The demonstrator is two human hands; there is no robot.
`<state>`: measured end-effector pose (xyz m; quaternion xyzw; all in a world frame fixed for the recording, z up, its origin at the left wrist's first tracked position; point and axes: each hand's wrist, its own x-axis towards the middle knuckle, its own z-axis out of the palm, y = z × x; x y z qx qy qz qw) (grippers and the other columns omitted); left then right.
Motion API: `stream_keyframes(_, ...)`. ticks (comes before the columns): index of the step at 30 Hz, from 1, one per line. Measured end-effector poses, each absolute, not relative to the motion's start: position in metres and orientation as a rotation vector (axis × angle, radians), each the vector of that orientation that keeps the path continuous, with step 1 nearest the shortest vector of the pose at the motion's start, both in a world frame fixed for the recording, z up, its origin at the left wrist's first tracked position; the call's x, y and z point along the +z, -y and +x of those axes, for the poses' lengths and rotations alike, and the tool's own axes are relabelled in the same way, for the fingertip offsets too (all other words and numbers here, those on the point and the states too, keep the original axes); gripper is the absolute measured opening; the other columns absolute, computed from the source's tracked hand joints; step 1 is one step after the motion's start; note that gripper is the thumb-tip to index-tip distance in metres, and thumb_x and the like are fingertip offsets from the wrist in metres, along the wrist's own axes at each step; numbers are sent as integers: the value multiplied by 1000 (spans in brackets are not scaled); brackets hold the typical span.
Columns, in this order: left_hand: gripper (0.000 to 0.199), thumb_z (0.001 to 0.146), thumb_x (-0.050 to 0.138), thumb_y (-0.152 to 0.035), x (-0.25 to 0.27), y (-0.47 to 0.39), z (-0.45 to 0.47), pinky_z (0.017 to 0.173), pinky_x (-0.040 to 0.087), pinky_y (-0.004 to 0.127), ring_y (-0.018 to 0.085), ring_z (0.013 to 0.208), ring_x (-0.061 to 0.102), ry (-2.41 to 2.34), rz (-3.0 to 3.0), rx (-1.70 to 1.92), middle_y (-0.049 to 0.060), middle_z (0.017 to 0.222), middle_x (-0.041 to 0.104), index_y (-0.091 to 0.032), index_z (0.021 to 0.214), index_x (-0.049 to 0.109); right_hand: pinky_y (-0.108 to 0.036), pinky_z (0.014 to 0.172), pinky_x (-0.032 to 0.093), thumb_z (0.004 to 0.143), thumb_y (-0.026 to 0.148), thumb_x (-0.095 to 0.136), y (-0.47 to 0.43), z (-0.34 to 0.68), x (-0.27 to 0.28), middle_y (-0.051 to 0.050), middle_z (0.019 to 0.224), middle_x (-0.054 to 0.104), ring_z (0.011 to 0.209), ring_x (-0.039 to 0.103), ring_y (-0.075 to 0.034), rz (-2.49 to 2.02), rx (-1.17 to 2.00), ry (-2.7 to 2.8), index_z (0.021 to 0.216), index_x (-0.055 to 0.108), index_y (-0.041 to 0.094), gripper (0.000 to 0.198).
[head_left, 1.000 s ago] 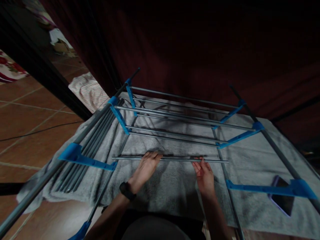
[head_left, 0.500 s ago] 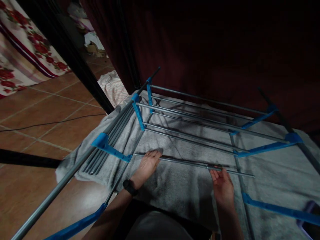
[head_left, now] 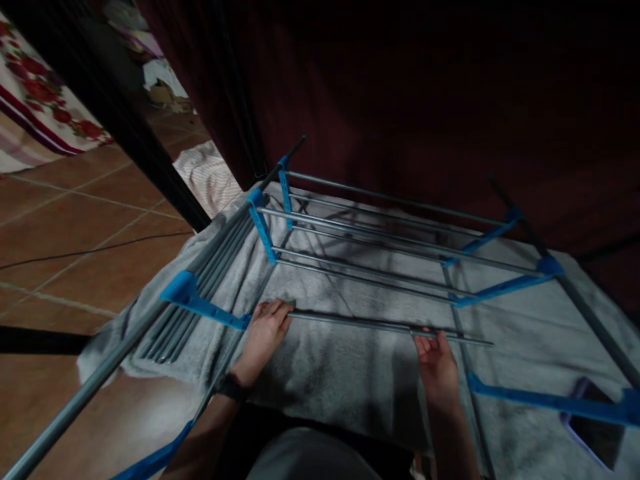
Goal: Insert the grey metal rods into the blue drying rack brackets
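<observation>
A thin grey metal tube [head_left: 350,321] lies crosswise before me, low over the grey blanket. My left hand [head_left: 267,328] is closed around its left end, close beside a blue plastic bracket [head_left: 205,305] of a drying rack frame. The fingers hide that end, so I cannot tell whether it touches the bracket. Further right, my right hand [head_left: 436,357] grips the same tube from below, with thumb and fingers on it near a step in its thickness. The tube's right tip reaches past this hand, above a blue bracket [head_left: 545,399] on the right side.
Several rungs [head_left: 370,270] span the frame's far part. Loose grey tubes [head_left: 200,300] lie in a bundle at left on the blanket [head_left: 345,380]. A phone [head_left: 595,423] rests at lower right. Dark posts [head_left: 105,107] and a dark red curtain [head_left: 375,113] stand around.
My left hand has moved left along the tube to the blue bracket, and now covers the end that showed before. My right hand keeps its grip. The view has shifted slightly right.
</observation>
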<state>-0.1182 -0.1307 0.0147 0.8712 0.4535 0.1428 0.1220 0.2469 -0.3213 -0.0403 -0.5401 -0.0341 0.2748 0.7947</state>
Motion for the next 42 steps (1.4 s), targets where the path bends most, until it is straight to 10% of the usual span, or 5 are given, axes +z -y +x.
stream_keyframes(19,28,95,52,-47,-23,111,-132,103,54,49,33,108,70,-1258,2282,771,9,106,75,-26,106,66,-43,101,60,68,34,95,309,228,-35,-1,99,80,100,77,-20,-1059,725,30,90,74,26,31)
stream_keyframes(30,62,79,61,-82,-31,102,-134,104,54,55,36,113,65,-1412,2021,1001,14,110,66,-23,91,72,-36,92,61,68,36,96,302,228,-35,2,87,79,87,75,-17,-1060,731,-1,79,69,26,31)
stream_keyframes(37,49,70,74,-69,-22,100,-133,105,54,55,35,109,66,-1429,1850,951,12,109,68,-24,90,75,-42,105,56,77,37,88,306,230,-40,0,97,81,100,75,-20,-1067,756,61,92,73,28,23)
stream_keyframes(42,54,60,87,-62,-9,104,-133,77,56,38,26,84,67,-1438,1497,913,6,91,73,-24,97,76,-42,107,56,78,36,88,309,232,-44,1,95,80,98,75,-19,-1051,770,78,88,71,28,21)
